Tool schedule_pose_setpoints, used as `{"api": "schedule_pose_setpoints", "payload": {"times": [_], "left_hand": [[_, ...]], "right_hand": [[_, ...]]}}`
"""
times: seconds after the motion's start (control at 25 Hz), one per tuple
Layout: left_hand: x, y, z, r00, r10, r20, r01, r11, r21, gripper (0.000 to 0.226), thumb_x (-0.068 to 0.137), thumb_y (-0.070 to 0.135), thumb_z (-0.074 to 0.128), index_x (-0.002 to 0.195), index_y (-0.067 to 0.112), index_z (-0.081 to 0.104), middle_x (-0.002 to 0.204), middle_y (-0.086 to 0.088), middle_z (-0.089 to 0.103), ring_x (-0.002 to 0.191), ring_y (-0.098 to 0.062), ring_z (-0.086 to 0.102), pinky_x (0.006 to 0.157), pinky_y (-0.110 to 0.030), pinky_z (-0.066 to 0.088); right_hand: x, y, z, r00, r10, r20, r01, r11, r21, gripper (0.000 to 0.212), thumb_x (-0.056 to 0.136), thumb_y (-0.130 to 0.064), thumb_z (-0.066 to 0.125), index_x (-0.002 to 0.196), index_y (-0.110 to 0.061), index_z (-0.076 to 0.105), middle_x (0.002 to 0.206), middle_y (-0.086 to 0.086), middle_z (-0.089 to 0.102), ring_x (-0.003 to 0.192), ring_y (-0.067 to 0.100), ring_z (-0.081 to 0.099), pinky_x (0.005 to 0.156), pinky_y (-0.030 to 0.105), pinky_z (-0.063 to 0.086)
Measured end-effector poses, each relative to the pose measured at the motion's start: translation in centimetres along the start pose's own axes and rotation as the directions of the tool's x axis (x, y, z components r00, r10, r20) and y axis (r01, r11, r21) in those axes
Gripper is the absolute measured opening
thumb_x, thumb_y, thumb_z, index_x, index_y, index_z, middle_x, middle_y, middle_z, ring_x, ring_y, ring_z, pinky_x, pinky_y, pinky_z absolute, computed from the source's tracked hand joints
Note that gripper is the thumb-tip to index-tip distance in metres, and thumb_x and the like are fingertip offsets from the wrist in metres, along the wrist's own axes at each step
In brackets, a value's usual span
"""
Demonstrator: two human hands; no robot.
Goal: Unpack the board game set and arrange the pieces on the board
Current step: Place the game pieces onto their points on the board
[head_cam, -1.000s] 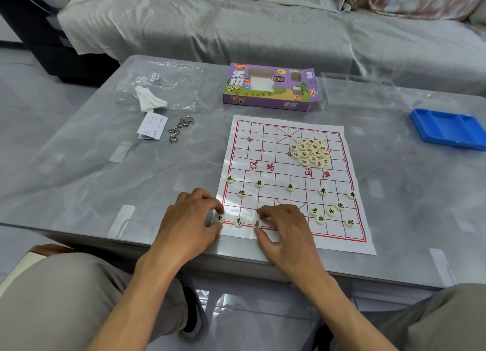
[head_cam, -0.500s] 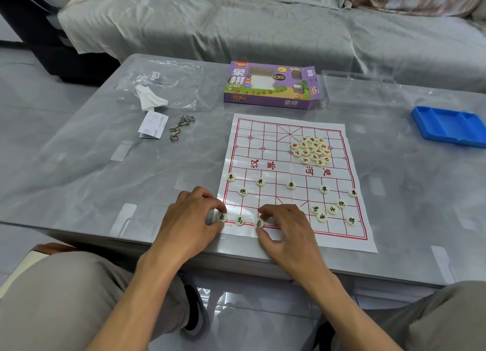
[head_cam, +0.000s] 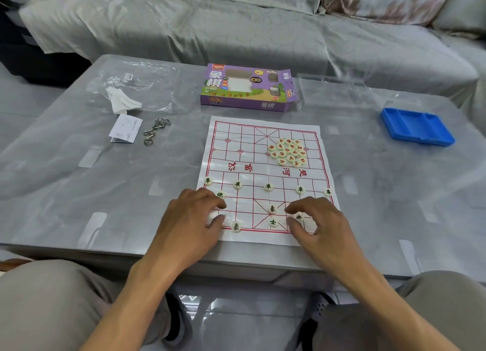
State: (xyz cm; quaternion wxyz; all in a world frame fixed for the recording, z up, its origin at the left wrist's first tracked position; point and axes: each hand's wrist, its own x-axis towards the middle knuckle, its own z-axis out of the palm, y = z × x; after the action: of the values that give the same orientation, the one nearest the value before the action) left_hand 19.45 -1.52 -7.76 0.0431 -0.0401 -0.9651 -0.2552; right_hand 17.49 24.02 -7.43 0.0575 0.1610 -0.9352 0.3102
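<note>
A grey sofa under a loose cover runs along the far side of the grey table, whose top lies beneath a clear sheet. The table's near edge crosses just in front of the person's knees, and wide bare stretches of it lie to the left and right of the board.

The paper board lies flat near the middle, its near edge close to the table's near edge and its far edge just short of the purple game box, which lies with its right end flap open. A blue tray sits well apart toward the right edge. A clear plastic bag with white paper inside it lies at far left, with a folded leaflet and a metal ring puzzle beside each other just in front of it.

The left hand rests over the board's near-left corner, thumb and forefinger pinching a white piece. The right hand sits at the near-right part of the board, its curled fingers and thumb closed around a black-lettered piece.

A heap of red-lettered pieces lies on the far-right squares. A row of five black-lettered pieces spans the board just nearer than its river. Nearer, a few single pieces stand between the hands, one on the near border line.
</note>
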Motion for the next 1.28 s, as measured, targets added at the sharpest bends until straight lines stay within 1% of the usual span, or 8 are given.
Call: {"api": "schedule_pose_setpoints", "payload": {"times": [0.12, 0.24, 0.44, 0.76, 0.88, 1.04, 1.16, 1.28], "left_hand": [[0.4, 1.8, 1.9, 0.99, 0.131, 0.057, -0.132, 0.991, 0.006, 0.025, 0.09, 0.03, 0.052, 0.108, 0.025, 0.068, 0.111, 0.012, 0.063, 0.106, -0.014, 0.052, 0.086, -0.032, 0.043], [1.0, 2.9, 3.2, 0.98, 0.174, 0.099, -0.176, 0.984, 0.015, 0.023, 0.091, 0.025, 0.052, 0.108, 0.024, 0.068, 0.109, 0.011, 0.063, 0.104, -0.014, 0.051, 0.085, -0.029, 0.041], [1.8, 3.9, 4.2, 0.976, 0.187, 0.109, -0.192, 0.981, 0.038, 0.021, 0.095, 0.026, 0.05, 0.108, 0.023, 0.066, 0.109, 0.01, 0.063, 0.101, -0.014, 0.052, 0.085, -0.028, 0.041], [2.6, 4.5, 4.3, 0.978, 0.142, 0.151, -0.152, 0.987, 0.057, 0.027, 0.097, 0.026, 0.043, 0.111, 0.025, 0.066, 0.109, 0.008, 0.06, 0.097, -0.015, 0.053, 0.082, -0.029, 0.042], [2.7, 4.5, 4.4, 0.977, 0.14, 0.159, -0.15, 0.988, 0.049, 0.025, 0.097, 0.026, 0.044, 0.108, 0.024, 0.067, 0.109, 0.008, 0.059, 0.096, -0.015, 0.053, 0.079, -0.03, 0.043], [2.6, 4.4, 4.5, 0.98, 0.134, 0.146, -0.143, 0.988, 0.054, 0.025, 0.098, 0.03, 0.044, 0.107, 0.026, 0.066, 0.108, 0.011, 0.058, 0.095, -0.011, 0.051, 0.077, -0.026, 0.041], [2.4, 4.3, 4.5, 0.981, 0.141, 0.136, -0.147, 0.989, 0.034, 0.022, 0.097, 0.031, 0.046, 0.103, 0.026, 0.067, 0.105, 0.013, 0.058, 0.093, -0.009, 0.05, 0.073, -0.023, 0.037], [2.4, 4.3, 4.5, 0.982, 0.141, 0.128, -0.146, 0.989, 0.03, 0.022, 0.096, 0.032, 0.048, 0.103, 0.027, 0.068, 0.104, 0.013, 0.059, 0.093, -0.011, 0.052, 0.074, -0.025, 0.041]], "right_hand": [[0.2, 1.5, -0.6, 0.997, 0.069, 0.026, -0.068, 0.997, -0.022, 0.013, 0.086, -0.02, 0.068, 0.097, -0.027, 0.068, 0.095, -0.017, 0.066, 0.088, 0.005, 0.058, 0.078, 0.029, 0.051], [0.5, 1.5, 0.8, 0.997, 0.069, 0.03, -0.069, 0.998, -0.014, 0.01, 0.086, -0.021, 0.067, 0.095, -0.026, 0.067, 0.089, -0.015, 0.065, 0.082, 0.006, 0.055, 0.074, 0.025, 0.048], [0.7, 1.5, 3.2, 0.998, -0.054, 0.028, 0.056, 0.992, -0.109, 0.014, 0.082, -0.027, 0.063, 0.095, -0.025, 0.066, 0.09, -0.013, 0.065, 0.081, 0.013, 0.052, 0.069, 0.024, 0.039], [1.2, 1.7, 3.5, 0.998, -0.068, 0.016, 0.069, 0.988, -0.137, 0.02, 0.08, -0.037, 0.062, 0.095, -0.024, 0.067, 0.092, -0.011, 0.066, 0.081, 0.014, 0.054, 0.071, 0.025, 0.041], [1.2, 1.8, 3.8, 0.993, -0.103, 0.06, 0.112, 0.977, -0.179, 0.013, 0.079, -0.033, 0.061, 0.087, -0.024, 0.066, 0.084, -0.01, 0.064, 0.077, 0.016, 0.05, 0.069, 0.03, 0.044], [1.8, 1.6, 4.6, 0.99, -0.123, 0.07, 0.133, 0.977, -0.169, 0.006, 0.08, -0.028, 0.066, 0.081, -0.023, 0.065, 0.077, -0.009, 0.061, 0.072, 0.016, 0.045, 0.064, 0.029, 0.039], [1.9, 1.6, 4.4, 0.993, -0.116, 0.034, 0.12, 0.982, -0.147, 0.009, 0.081, -0.03, 0.064, 0.085, -0.023, 0.065, 0.083, -0.009, 0.06, 0.075, 0.015, 0.047, 0.065, 0.029, 0.042], [2.0, 1.9, 4.3, 0.989, -0.141, 0.04, 0.145, 0.977, -0.158, 0.022, 0.08, -0.019, 0.06, 0.101, -0.024, 0.066, 0.102, -0.01, 0.063, 0.084, 0.016, 0.05, 0.072, 0.029, 0.044]]}}
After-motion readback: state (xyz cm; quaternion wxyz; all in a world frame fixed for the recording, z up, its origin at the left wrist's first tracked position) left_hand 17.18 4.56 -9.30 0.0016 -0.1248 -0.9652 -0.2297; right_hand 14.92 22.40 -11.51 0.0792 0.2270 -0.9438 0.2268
